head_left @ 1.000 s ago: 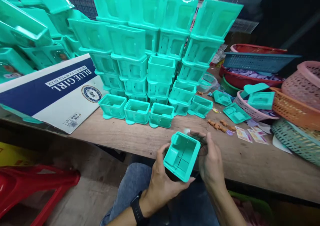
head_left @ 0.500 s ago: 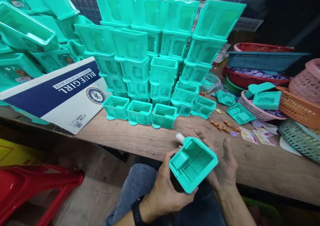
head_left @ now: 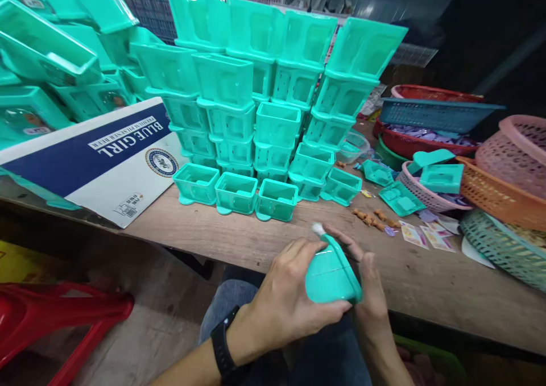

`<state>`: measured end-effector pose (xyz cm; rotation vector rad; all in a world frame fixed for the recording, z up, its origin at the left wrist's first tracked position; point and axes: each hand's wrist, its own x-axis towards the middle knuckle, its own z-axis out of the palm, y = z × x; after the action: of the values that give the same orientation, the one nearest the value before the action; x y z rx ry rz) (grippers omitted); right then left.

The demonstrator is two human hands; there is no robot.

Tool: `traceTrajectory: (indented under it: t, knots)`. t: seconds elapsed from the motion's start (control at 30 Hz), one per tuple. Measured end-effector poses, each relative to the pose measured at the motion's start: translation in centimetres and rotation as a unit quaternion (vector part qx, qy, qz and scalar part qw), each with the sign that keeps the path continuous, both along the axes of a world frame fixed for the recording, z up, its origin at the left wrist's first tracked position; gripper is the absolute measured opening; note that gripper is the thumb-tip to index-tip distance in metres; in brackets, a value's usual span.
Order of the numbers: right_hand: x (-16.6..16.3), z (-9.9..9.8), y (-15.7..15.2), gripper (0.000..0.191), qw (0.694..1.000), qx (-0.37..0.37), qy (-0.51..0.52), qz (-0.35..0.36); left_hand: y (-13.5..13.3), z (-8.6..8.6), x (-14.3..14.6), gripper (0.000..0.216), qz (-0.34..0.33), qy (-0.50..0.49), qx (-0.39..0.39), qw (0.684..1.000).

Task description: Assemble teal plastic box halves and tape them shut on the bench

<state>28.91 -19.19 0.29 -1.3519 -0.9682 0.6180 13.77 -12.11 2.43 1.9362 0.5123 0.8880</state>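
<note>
Both my hands hold one small teal plastic box (head_left: 330, 272) just above the table's near edge, turned so its closed underside faces me. My left hand (head_left: 285, 301), with a black watch on the wrist, wraps over the box from the left, fingers curled on it. My right hand (head_left: 367, 286) grips it from the right and below. A small white bit (head_left: 317, 228) shows at the box's far tip. Just beyond stand three open teal boxes in a row (head_left: 235, 193), in front of a tall stack of the same boxes (head_left: 277, 84).
A wooden table (head_left: 426, 283) carries a Blue Girl carton (head_left: 98, 158) at left. At right are colourful woven baskets (head_left: 503, 187), loose teal lids (head_left: 401, 197), stickers (head_left: 422, 235) and brown bits (head_left: 373, 218). A red stool (head_left: 51, 318) stands on the floor at left.
I have turned the box over: its open inside faced me before, its closed underside does now. My left hand moved over the top of it, and my right hand closed on it.
</note>
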Motion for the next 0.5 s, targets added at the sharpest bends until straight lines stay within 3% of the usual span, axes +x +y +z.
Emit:
traceTrajectory:
  t: [0.07,0.2,0.33,0.5]
  knots:
    - [-0.1,-0.8,0.0,0.072,0.997,-0.034,0.066,0.005,-0.1,-0.1,0.2,0.076,0.000,0.025,0.014,1.000]
    - [-0.4,-1.7,0.4,0.079,0.987,-0.077,0.132,0.040,-0.6,0.1,0.3,0.065,0.012,0.188,0.059,0.980]
    - [-0.8,-1.7,0.9,0.073,0.992,-0.091,0.087,0.028,-0.6,0.8,0.8,0.053,0.025,0.280,0.104,0.954]
    - [-1.2,-0.7,1.7,0.078,0.990,-0.133,0.029,-0.028,0.5,1.0,1.2,0.051,-0.019,0.280,0.101,0.954]
